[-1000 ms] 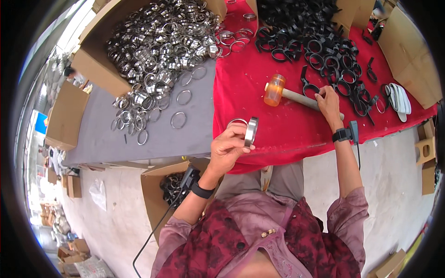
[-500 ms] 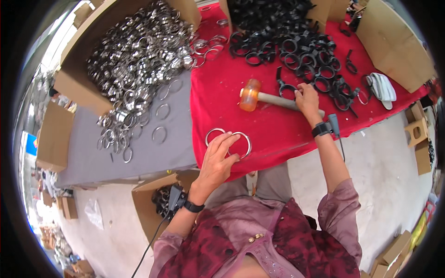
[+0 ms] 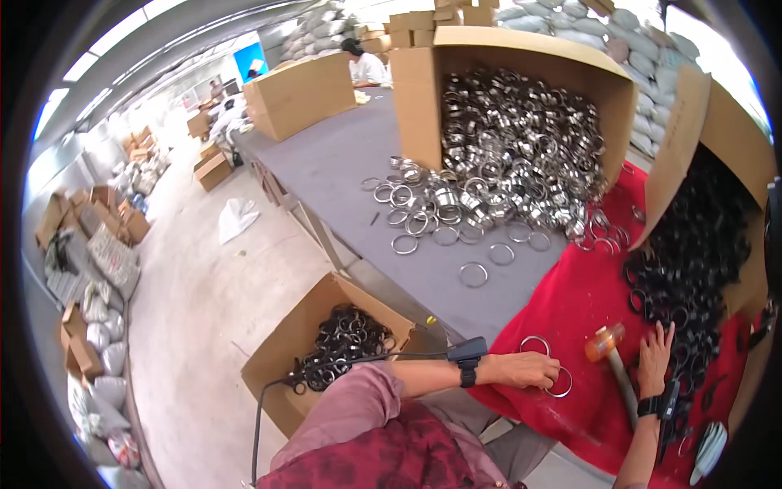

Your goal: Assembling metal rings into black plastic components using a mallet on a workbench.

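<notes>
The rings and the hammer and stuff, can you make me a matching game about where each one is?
Things:
1. mallet
2. silver rings
3. black rings
4. dark rings

Places:
A. box down on the floor
B. spilling from a tipped box onto the grey table
C. lying on the red cloth
D. piled at the far right of the red cloth

Pairs: 1-C, 2-B, 3-D, 4-A

Ring-strewn grey table, red cloth
</notes>
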The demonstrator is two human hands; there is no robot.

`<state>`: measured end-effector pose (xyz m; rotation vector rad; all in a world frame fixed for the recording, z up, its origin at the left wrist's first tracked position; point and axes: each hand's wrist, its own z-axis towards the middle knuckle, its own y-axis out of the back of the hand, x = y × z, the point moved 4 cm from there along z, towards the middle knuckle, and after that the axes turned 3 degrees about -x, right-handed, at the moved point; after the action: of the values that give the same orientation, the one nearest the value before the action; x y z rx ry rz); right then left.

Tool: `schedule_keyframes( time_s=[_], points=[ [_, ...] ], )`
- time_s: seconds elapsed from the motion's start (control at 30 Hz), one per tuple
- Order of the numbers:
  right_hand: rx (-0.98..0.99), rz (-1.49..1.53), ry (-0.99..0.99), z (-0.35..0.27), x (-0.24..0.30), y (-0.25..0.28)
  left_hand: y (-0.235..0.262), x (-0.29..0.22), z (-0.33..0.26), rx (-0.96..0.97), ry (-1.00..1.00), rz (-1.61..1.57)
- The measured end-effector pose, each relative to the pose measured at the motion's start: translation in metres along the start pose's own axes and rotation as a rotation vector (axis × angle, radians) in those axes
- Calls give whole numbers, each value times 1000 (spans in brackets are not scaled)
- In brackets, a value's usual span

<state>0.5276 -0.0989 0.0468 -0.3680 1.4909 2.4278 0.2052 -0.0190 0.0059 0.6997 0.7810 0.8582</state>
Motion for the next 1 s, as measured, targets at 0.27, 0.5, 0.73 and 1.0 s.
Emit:
schedule_keyframes(
  time_s=[0.27, 0.5, 0.73, 1.0],
  points=[
    [24, -15, -159, -42, -66, -55, 28, 67, -11, -43, 2, 148],
    [74, 168, -420, -106, -166, -105, -1, 63, -4, -90, 15, 42],
    [-145, 691, -863, -55, -14, 74, 19, 32, -8, -71, 2, 138],
    [89, 350, -481, -139, 124, 74, 15, 8, -5, -216, 39, 33]
  ],
)
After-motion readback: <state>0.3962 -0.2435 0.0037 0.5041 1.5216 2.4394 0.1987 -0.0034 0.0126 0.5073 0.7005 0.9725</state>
